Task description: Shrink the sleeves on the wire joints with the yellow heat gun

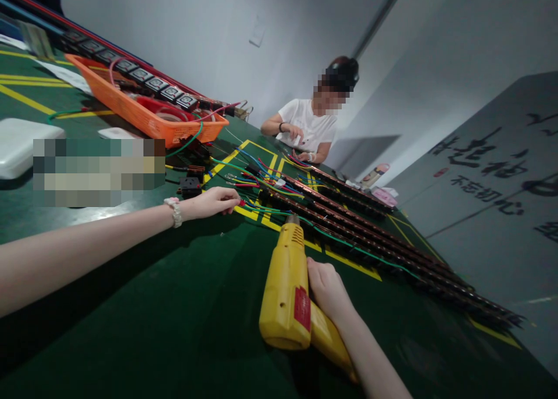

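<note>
My right hand (329, 288) is wrapped round the handle of a yellow heat gun (284, 288). Its metal nozzle points away from me, close to the green wires (272, 210). My left hand (214, 202) is closed in a pinch on the ends of these wires, where a small red tip shows at the fingers. From there the wires run past the nozzle to long dark strips (366, 239) with copper-coloured lines, lying side by side on the green table. More coloured wires (248, 184) fan out just beyond my left hand.
An orange basket (131, 113) with red coils and other parts stands at the back left, a row of black square parts (154, 84) along it. A black socket block (190, 186) lies near my left wrist. Across the table sits a person in a white shirt (300, 120).
</note>
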A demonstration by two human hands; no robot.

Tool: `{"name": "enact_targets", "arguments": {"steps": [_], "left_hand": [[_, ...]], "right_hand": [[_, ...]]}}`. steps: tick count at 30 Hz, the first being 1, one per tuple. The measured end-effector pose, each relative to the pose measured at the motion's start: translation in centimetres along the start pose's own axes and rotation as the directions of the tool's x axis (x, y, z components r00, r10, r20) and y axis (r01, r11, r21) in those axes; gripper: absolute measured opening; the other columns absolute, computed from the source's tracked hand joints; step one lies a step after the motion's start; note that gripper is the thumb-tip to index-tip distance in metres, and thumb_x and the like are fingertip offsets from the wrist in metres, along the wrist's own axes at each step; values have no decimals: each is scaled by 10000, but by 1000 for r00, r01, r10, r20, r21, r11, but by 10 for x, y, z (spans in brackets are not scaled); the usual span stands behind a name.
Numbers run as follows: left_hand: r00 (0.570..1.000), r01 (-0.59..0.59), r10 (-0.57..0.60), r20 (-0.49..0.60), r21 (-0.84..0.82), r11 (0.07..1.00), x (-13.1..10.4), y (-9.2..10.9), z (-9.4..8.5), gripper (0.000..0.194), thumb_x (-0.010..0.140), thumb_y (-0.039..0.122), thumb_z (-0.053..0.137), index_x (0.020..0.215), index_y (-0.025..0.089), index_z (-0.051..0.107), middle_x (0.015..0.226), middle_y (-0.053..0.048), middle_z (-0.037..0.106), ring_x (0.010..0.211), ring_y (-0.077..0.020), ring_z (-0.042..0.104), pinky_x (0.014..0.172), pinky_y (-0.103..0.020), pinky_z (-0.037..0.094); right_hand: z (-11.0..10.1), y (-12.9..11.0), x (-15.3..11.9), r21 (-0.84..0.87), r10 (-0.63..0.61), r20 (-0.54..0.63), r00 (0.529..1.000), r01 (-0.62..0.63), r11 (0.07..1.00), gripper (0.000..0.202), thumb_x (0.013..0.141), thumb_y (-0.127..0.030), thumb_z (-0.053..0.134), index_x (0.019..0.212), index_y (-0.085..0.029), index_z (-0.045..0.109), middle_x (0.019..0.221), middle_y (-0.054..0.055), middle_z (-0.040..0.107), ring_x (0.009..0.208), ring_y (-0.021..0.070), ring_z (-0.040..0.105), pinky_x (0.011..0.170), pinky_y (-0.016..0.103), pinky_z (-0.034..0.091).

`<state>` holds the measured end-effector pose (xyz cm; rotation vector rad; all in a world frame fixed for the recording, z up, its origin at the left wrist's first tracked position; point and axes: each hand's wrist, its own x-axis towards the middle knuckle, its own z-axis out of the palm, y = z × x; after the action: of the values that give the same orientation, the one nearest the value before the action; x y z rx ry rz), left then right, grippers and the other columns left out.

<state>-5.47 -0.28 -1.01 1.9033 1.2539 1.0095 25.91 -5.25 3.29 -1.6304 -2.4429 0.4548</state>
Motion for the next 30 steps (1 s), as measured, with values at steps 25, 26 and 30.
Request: {"name": "enact_targets", "arguments": {"steps": [25, 26, 30], "left_hand": [[1000, 20, -21, -20, -32, 999, 2, -5, -1, 378, 790, 441, 463, 999, 144, 569, 744, -20, 566, 635, -117, 513, 550, -216, 417], [1000, 22, -22, -18, -34, 999, 2, -4, -1, 374, 790, 437, 463, 995, 143, 570, 740, -20, 565, 634, -117, 513, 552, -216, 418], [1000, 25, -25, -17, -25, 999, 1, -3, -1, 345, 793, 422, 458, 960, 140, 565, 682, -9, 545, 608, -114, 513, 538, -215, 417]], "right_hand": [[25, -75, 25, -208, -265, 130, 955, 287, 935, 524, 945, -322, 164, 746, -161, 621, 716, 67, 639, 657, 159, 572, 529, 263, 236], [24, -75, 25, -205, -268, 129, 955, 290, 935, 527, 945, -325, 161, 743, -161, 620, 708, 64, 637, 653, 157, 571, 529, 262, 240], [23, -69, 25, -190, -263, 120, 957, 282, 940, 526, 944, -335, 169, 709, -162, 607, 671, 53, 619, 613, 141, 550, 535, 256, 247]]}}
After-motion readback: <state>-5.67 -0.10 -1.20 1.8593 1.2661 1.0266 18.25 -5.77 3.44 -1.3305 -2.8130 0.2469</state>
